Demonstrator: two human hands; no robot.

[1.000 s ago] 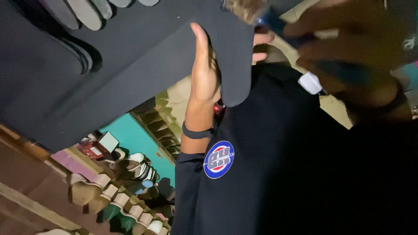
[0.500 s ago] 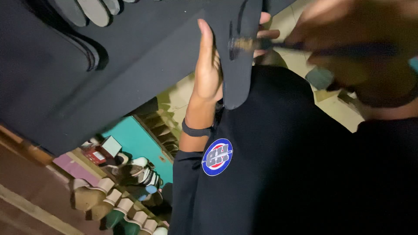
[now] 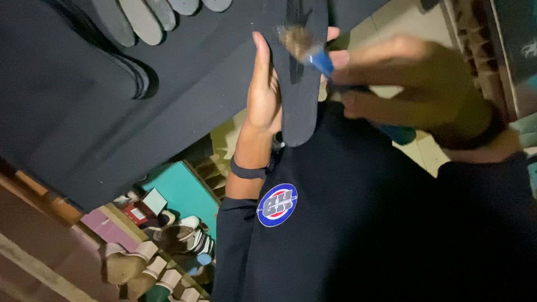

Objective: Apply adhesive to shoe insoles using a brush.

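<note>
Large dark foam sheet (image 3: 112,112) spans the bench; just right of its edge the left hand (image 3: 263,89) grips a black sole-shaped foam insole (image 3: 299,84). Right hand (image 3: 414,84), closed on a blue-handled brush (image 3: 313,53), has bristles touching the insole's upper end. Judgement: keep the insole braced and strokes even along its length.

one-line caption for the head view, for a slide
Left hand holds a dark shoe sole upright while the right hand presses a blue-handled brush to it.

A shoe workshop: cut soles (image 3: 146,17) lie on a dark sheet (image 3: 84,100), with finished shoes (image 3: 168,246) lined up below it.
</note>
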